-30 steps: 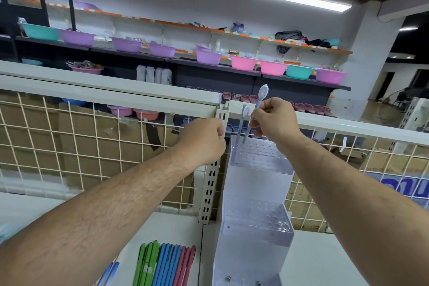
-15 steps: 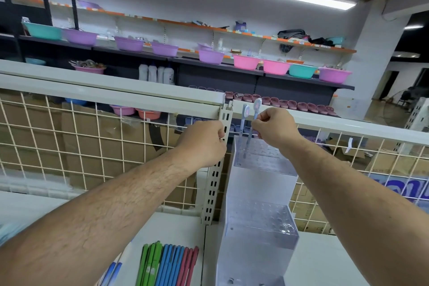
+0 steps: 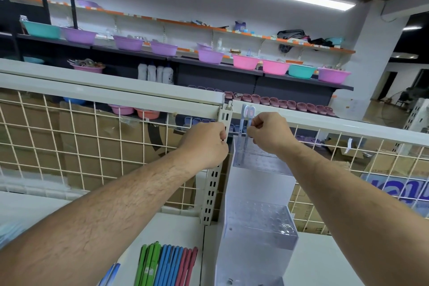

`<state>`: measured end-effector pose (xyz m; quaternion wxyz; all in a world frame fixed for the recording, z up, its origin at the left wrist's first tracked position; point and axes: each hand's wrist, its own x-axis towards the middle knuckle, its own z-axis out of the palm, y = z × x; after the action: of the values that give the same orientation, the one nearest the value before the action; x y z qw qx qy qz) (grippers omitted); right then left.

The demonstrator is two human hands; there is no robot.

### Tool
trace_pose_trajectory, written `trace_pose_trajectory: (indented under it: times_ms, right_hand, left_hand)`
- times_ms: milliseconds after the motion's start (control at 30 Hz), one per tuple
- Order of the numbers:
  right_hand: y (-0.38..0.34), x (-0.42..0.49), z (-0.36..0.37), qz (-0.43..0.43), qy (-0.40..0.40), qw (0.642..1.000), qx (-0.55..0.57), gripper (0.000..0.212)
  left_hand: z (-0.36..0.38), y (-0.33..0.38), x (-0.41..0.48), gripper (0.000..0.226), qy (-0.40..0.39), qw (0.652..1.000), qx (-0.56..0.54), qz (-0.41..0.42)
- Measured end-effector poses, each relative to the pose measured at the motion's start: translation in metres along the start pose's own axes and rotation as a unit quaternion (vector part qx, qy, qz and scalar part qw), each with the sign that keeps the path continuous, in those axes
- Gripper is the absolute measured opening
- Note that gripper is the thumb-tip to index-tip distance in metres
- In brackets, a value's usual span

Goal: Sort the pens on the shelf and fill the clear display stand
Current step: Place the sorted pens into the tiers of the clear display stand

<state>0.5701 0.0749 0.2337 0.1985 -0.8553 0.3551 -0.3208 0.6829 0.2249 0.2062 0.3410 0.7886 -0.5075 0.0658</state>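
The clear tiered display stand (image 3: 260, 225) rises against the wire back panel. Two pale blue pens (image 3: 244, 121) stand upright side by side in its top tier (image 3: 262, 158). My right hand (image 3: 270, 133) pinches the right one of them just above the tier. My left hand (image 3: 204, 144) is curled in front of the slotted upright post (image 3: 212, 190), left of the stand; what its fingers hold is hidden. On the white shelf (image 3: 176, 230) below lie rows of green pens (image 3: 148, 264), blue pens (image 3: 168, 264) and red pens (image 3: 188, 264).
A white wire grid (image 3: 69, 141) backs the shelf under a white top rail (image 3: 111, 90). Cardboard boxes sit behind the grid. More blue-and-white pens (image 3: 111, 274) lie at the bottom edge. Far shelves hold coloured basins (image 3: 246, 61).
My right hand has lowered the second pale blue pen into the top tier until it stands level with the first. My left hand has stayed at the post.
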Motion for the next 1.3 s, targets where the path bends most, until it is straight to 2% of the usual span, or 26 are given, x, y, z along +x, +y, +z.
trace_pose_trajectory:
  times_ms: [233, 500, 667, 800, 1000, 1133, 1300]
  right_hand:
    - [0.000, -0.004, 0.001, 0.014, 0.022, 1.000, 0.002, 0.016]
    - [0.002, -0.019, -0.001, 0.021, 0.050, 0.998, 0.045, 0.006]
    - [0.001, -0.046, -0.004, -0.018, 0.085, 0.994, -0.068, 0.009]
    - [-0.007, -0.074, -0.002, -0.043, 0.099, 0.981, -0.158, 0.028]
    - [-0.014, -0.117, 0.006, -0.051, 0.051, 0.970, -0.232, 0.037]
    - [-0.019, -0.140, 0.013, -0.014, -0.017, 0.969, -0.244, 0.041]
    - [-0.028, -0.167, 0.020, -0.019, -0.042, 0.971, -0.233, 0.042]
  left_hand:
    - [0.001, -0.002, -0.001, 0.014, -0.010, 1.000, -0.001, -0.007]
    - [0.000, -0.002, -0.006, 0.012, -0.016, 1.000, -0.008, 0.003]
    - [0.004, -0.003, -0.013, 0.012, -0.017, 0.999, -0.018, 0.041]
    - [0.011, -0.008, -0.022, 0.013, -0.028, 0.996, -0.025, 0.076]
    - [0.014, -0.021, -0.045, 0.024, -0.067, 0.992, -0.009, 0.103]
    - [0.010, -0.024, -0.070, 0.031, -0.100, 0.989, 0.021, 0.109]
    - [-0.005, -0.029, -0.104, 0.037, -0.111, 0.989, 0.040, 0.092]
